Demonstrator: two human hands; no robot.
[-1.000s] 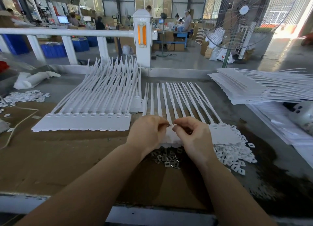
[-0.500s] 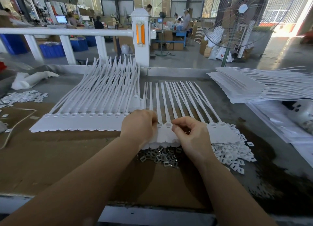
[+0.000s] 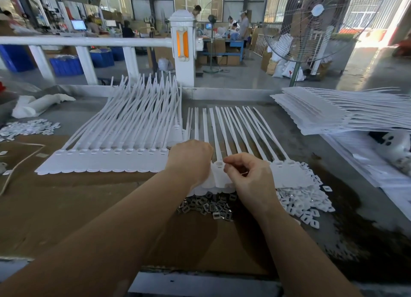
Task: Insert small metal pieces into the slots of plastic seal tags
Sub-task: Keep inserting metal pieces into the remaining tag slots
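Working over a strip of white seal tags [image 3: 222,176] lying flat on a brown cardboard sheet [image 3: 66,207]. Left hand [image 3: 189,161] curled over the strip's left part, pressing it down; grip underneath hidden. Right hand [image 3: 249,176] just right of it, fingers curled, thumb and forefinger pinched at a tag's slot; any metal piece between them too small to tell. Just nearer than the strip, a heap of small metal pieces [image 3: 206,207]. Right of the heap, loose white plastic bits [image 3: 304,203]. Left of the strip, a finished tag stack [image 3: 106,163].
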